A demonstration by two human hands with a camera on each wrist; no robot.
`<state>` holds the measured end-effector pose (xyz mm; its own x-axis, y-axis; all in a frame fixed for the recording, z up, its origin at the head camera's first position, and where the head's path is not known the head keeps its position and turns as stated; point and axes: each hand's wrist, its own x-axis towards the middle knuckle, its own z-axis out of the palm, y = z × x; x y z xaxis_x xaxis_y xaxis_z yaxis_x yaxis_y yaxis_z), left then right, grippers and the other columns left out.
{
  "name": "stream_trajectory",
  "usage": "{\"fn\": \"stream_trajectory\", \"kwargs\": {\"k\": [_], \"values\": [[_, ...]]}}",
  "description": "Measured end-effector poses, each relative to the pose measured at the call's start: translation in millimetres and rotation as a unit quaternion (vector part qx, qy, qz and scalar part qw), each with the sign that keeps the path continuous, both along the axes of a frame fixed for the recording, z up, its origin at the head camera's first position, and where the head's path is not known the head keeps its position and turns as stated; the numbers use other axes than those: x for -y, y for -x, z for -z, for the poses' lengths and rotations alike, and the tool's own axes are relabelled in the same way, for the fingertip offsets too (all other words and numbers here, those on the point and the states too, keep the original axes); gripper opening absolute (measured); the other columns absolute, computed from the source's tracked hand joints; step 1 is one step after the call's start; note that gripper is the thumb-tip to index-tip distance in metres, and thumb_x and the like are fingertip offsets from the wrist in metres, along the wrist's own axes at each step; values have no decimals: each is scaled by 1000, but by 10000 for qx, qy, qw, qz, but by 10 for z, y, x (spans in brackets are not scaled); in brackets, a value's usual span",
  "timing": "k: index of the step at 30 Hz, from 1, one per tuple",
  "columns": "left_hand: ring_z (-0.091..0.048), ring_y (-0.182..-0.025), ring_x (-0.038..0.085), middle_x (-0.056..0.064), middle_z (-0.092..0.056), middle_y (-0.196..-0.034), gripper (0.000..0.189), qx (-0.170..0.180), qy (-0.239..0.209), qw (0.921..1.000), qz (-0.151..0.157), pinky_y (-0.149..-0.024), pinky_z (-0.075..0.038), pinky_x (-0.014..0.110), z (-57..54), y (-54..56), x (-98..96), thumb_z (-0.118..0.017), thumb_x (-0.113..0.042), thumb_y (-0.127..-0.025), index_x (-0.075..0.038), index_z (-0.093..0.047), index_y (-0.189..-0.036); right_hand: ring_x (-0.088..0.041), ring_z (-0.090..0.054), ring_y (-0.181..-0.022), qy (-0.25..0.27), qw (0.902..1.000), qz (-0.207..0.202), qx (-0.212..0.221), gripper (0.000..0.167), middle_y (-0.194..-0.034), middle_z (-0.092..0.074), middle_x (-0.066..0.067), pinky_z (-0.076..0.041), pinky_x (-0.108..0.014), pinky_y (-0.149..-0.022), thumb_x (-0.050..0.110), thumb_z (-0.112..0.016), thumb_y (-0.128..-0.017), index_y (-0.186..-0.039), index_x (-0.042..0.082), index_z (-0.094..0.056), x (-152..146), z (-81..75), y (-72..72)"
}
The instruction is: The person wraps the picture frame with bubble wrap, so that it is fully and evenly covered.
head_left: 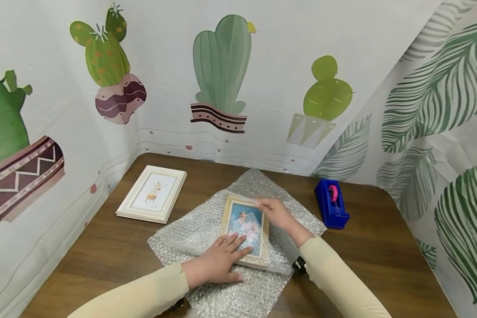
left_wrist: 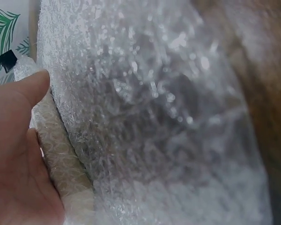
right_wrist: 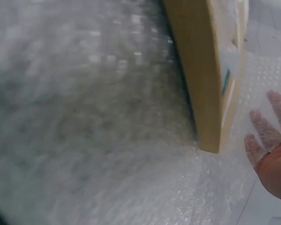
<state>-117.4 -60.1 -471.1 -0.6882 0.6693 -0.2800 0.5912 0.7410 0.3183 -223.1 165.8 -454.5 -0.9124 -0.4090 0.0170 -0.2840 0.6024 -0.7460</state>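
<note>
Patterned cloth backdrop (head_left: 270, 79), standing beyond both hands. Brown table (head_left: 99, 247), extending beneath and around them. Sheet of bubble wrap (head_left: 246, 293), spread under both hands, with translucent flaps folded over the framed picture. White frame (head_left: 153, 194), lying face up on the table, beyond the left hand and to its left. Framed picture (head_left: 248, 225), light wood with a blue image, lying on the wrap between the hands. Left hand (head_left: 221, 261), fingers spread and flat, pressing the wrap over the frame's near left edge. Right hand (head_left: 277, 214), fingertips at the frame's far right corner; whether it pinches the film cannot be told. Blue tape dispenser (head_left: 334, 216), right of the right hand. Pink tape roll (head_left: 333, 193), seated in the dispenser.
</note>
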Motion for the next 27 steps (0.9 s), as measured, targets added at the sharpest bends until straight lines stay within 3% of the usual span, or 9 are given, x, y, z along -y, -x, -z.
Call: {"fn": "stream_trajectory", "kwargs": {"k": [8, 16, 20, 27], "values": [[-23, -160, 30, 6, -24, -173, 76, -239, -162, 9996, 41, -129, -24, 54, 142, 31, 31, -61, -58, -96, -30, -34, -161, -44, -50, -142, -634, 9964, -497, -281, 35, -146, -60, -20, -41, -62, -116, 19, -52, -107, -139, 12, -65, 12, 51, -111], [-24, -160, 29, 4, -24, -173, 73, -220, 59, 9997, -71, -129, -25, 54, -20, -19, -16, -61, -55, -97, -31, -35, -161, -44, -47, -145, -1321, 9852, -840, -699, 36, -149, -58, -17, -41, -63, -116, 11, -53, -105, -140, 10, -63, 25, 116, -182], [-24, -160, 29, 5, -24, -172, 72, -274, 49, 9996, -71, -129, -25, 54, -11, -19, -22, -60, -55, -98, -29, -35, -160, -45, -49, -143, -1582, 9771, -995, -1013, 37, -145, -63, -14, -42, -63, -114, 10, -55, -104, -140, 9, -63, 24, 167, -213], [-24, -160, 29, 5, -24, -173, 74, -287, 96, 9995, -62, -129, -25, 54, 4, -13, -29, -60, -57, -97, -29, -35, -161, -42, -49, -143, -2011, 9685, -1000, -1079, 40, -147, -62, -10, -42, -63, -114, 10, -58, -102, -143, 12, -61, 25, 216, -239]]}}
